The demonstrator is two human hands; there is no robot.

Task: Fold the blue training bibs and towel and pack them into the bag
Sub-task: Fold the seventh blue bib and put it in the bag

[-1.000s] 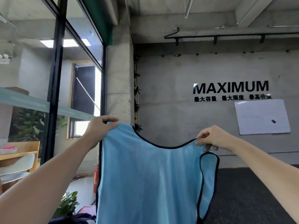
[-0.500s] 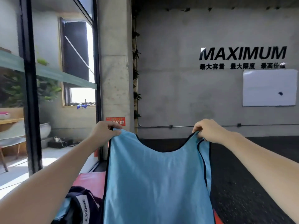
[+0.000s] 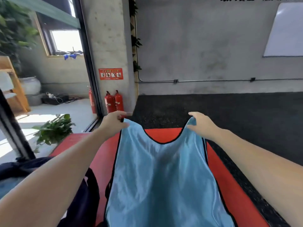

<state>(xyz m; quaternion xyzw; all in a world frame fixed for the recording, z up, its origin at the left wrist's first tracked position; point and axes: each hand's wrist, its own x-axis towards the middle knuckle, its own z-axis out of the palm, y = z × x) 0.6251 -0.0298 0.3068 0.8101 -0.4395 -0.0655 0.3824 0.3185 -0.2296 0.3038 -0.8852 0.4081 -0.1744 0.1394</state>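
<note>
Left hand [image 3: 114, 122], right hand [image 3: 200, 123] pinching blue bib [image 3: 160, 177] straps, red mat [image 3: 229, 185] below

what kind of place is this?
Probably a gym or training studio: dark rubber-type floor, a red padded mat under the blue training bib, bare concrete wall with a whiteboard, and fire extinguishers by the pillar.

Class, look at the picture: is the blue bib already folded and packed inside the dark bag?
No. The blue bib is spread open over the red mat, each shoulder strap pinched by the left hand and right hand.
</note>
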